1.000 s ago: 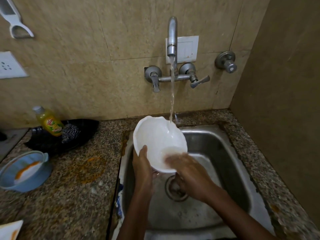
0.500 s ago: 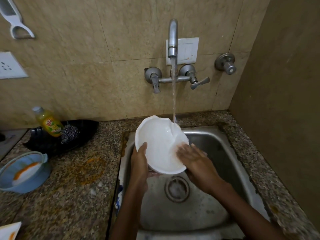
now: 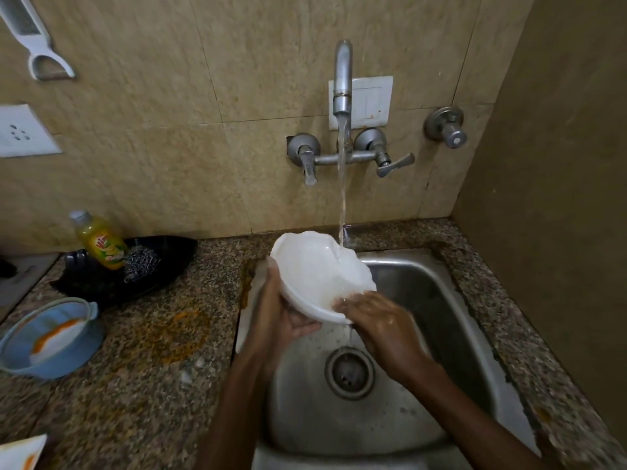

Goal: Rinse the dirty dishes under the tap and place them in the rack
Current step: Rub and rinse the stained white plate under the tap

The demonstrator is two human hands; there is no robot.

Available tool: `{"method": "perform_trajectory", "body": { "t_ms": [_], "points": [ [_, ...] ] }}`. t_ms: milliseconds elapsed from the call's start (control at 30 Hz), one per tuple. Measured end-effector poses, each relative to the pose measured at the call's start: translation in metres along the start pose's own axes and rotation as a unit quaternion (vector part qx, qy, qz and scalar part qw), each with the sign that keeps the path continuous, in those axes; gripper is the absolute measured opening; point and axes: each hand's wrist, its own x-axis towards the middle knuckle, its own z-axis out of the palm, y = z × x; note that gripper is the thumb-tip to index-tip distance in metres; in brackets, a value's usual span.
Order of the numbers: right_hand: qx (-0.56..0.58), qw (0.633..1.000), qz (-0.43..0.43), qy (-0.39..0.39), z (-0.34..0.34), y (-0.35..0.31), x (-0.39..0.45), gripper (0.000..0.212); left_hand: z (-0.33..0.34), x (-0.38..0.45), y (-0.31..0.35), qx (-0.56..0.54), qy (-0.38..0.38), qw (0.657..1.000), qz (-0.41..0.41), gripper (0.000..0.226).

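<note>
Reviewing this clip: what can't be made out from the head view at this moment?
- Rack: not in the head view at all.
- Fingertips of the right hand: blurred by running water inside the white bowl.
- Left hand fingers: hidden under the bowl.
- White dish at the bottom left: cut off by the edge.
- Bottle label: too small to read.

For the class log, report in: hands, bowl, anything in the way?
Left hand grips white bowl from below. Right hand rubs bowl's lower rim, fingers straight. Bowl tilted over sink, tap water running into it. Nothing blocking; rack not in view.
</note>
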Motion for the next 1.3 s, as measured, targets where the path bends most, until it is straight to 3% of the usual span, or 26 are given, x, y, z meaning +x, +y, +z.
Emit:
{"method": "perform_trajectory", "body": {
  "t_ms": [100,233,400,467,567,633,800,967,1167,1233,1300],
  "points": [
    [0.036,0.998,0.041,0.022,0.008,-0.015,0.009,0.033,0.02,-0.004,-0.029,-0.088,0.026,0.994,0.059,0.101],
    [0.078,0.995,0.06,-0.025,0.004,-0.05,0.028,0.037,0.037,-0.002,-0.045,-0.086,0.118,0.973,0.178,0.078],
    [0.137,0.989,0.043,-0.032,0.005,-0.054,0.02,0.045,0.029,0.005,-0.043,-0.126,0.146,0.962,0.194,0.056],
    [0.18,0.975,0.124,-0.043,0.007,-0.047,0.019,0.052,0.028,0.003,-0.041,-0.148,0.142,0.963,0.177,0.06],
    [0.25,0.913,0.314,-0.07,0.015,-0.02,0.045,0.063,0.031,-0.001,-0.046,-0.152,0.134,0.969,0.138,0.066],
    [0.248,0.896,0.363,-0.069,0.015,-0.012,0.058,0.067,0.034,-0.004,-0.047,-0.141,0.138,0.971,0.135,0.067],
    [0.244,0.918,0.3,-0.086,0.014,-0.049,0.025,0.066,0.029,0.005,-0.04,-0.118,0.146,0.969,0.16,0.065],
    [0.103,0.911,0.372,-0.147,0.015,-0.019,0.053,0.074,0.032,0.0,-0.046,-0.076,0.11,0.982,0.134,0.064],
    [0.004,0.889,0.44,-0.129,0.015,0.008,0.079,0.076,0.028,-0.006,-0.049,-0.066,0.076,0.994,0.048,0.068],
    [-0.04,0.91,0.393,-0.124,0.02,0.005,0.085,0.072,0.027,-0.005,-0.054,-0.034,0.065,0.997,0.031,0.068],
    [-0.066,0.948,0.287,-0.124,0.026,0.0,0.084,0.074,0.026,-0.002,-0.056,-0.021,0.058,0.998,0.012,0.066]
  ]
}}
